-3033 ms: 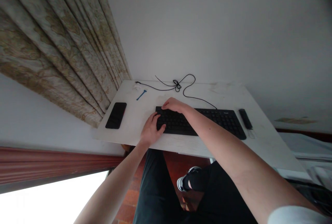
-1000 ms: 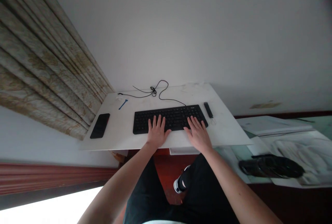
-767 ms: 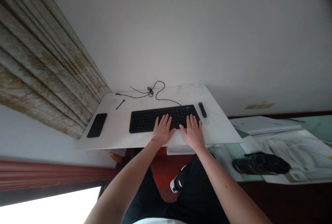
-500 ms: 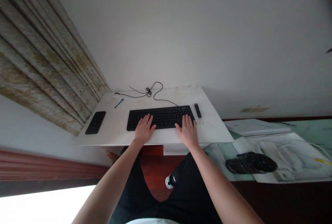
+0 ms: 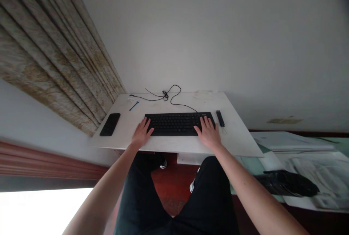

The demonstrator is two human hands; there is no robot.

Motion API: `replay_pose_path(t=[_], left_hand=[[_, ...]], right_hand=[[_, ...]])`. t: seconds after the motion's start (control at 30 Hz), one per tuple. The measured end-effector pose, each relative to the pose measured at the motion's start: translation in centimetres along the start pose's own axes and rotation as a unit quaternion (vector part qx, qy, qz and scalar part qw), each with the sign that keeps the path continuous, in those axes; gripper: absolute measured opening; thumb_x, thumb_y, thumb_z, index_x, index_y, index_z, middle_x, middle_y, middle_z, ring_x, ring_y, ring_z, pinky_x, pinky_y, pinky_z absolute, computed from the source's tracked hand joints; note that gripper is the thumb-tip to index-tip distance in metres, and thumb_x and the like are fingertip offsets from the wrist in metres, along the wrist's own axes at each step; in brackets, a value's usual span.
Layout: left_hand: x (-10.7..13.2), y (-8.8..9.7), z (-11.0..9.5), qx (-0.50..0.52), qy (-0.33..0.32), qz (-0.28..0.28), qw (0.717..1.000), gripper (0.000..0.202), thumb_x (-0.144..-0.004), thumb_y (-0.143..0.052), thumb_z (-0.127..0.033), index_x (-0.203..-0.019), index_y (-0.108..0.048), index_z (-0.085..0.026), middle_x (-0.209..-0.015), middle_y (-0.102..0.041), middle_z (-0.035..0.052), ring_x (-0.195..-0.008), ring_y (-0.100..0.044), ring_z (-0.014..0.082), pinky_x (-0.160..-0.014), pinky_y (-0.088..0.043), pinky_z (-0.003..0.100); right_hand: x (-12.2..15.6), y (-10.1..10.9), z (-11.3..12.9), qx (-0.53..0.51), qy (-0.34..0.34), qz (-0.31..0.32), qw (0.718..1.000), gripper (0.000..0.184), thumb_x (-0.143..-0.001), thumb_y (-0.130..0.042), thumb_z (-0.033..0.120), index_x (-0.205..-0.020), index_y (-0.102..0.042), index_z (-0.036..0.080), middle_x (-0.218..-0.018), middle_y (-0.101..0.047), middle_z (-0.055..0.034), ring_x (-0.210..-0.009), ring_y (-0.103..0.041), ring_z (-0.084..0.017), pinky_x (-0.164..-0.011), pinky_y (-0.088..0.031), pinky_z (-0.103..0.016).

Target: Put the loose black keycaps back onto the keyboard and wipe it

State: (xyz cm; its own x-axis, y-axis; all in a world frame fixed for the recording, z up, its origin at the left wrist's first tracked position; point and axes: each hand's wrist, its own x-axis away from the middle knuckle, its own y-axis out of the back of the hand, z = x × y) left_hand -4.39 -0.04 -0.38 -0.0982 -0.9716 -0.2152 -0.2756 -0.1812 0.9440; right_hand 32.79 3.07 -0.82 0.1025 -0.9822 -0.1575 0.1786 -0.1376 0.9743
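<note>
The left hand (image 5: 141,134) and right hand (image 5: 208,133) are spread open on the ends of the black keyboard (image 5: 177,124), holding nothing; a wide sweep of the right hand could knock the slim black device (image 5: 220,118) across the bench (image 5: 240,140).

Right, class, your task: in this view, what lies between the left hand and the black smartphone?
In the head view, only a bare stretch of white desktop lies between the left hand and the black smartphone.
</note>
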Motion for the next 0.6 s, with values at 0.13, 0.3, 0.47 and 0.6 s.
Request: replay_pose_path(t=[0.13,0.3,0.47,0.6], left_hand=[[0.0,-0.3,0.0,0.001,-0.007,0.000,1.000,0.060,-0.101,-0.033,-0.050,-0.152,-0.035,-0.019,-0.160,-0.032,0.0157,-0.148,-0.032,0.0266,-0.118,-0.031,0.049],[-0.1,-0.1,-0.2,0.010,-0.009,-0.004,1.000,0.060,-0.101,-0.035,-0.049,-0.151,-0.036,-0.018,-0.159,-0.035,0.0166,-0.149,-0.030,0.0273,-0.118,-0.031,0.051],[-0.1,-0.3,0.0,0.070,0.016,-0.030,0.997,0.059,-0.101,-0.034,-0.048,-0.153,-0.032,-0.020,-0.160,-0.033,0.0141,-0.149,-0.031,0.0265,-0.120,-0.030,0.050],[-0.2,-0.4,0.7,0.125,0.089,-0.067,0.986,0.056,-0.102,-0.031,-0.047,-0.151,-0.034,-0.021,-0.156,-0.040,0.0134,-0.145,-0.038,0.0260,-0.119,-0.034,0.049]], right_hand=[[-3.4,0.4,-0.6,0.006,0.012,0.033,0.999,0.074,-0.100,-0.015,0.058,-0.156,-0.030,0.012,-0.162,-0.028,-0.0154,-0.151,-0.019,-0.032,-0.119,-0.014,-0.061],[-6.4,-0.2,-0.9,-0.003,0.024,0.031,0.999,0.071,-0.100,-0.017,0.058,-0.155,-0.031,0.016,-0.161,-0.029,-0.0148,-0.150,-0.021,-0.033,-0.117,-0.014,-0.064],[-12.4,0.4,-2.3,-0.049,-0.017,-0.056,0.997,0.069,-0.099,-0.033,0.052,-0.151,-0.035,0.006,-0.159,-0.028,-0.0246,-0.149,-0.023,-0.037,-0.115,-0.025,-0.058],[-19.4,1.6,-5.6,-0.068,-0.050,-0.098,0.992,0.069,-0.099,-0.041,0.049,-0.148,-0.038,0.001,-0.156,-0.028,-0.0319,-0.146,-0.025,-0.041,-0.111,-0.029,-0.054]])
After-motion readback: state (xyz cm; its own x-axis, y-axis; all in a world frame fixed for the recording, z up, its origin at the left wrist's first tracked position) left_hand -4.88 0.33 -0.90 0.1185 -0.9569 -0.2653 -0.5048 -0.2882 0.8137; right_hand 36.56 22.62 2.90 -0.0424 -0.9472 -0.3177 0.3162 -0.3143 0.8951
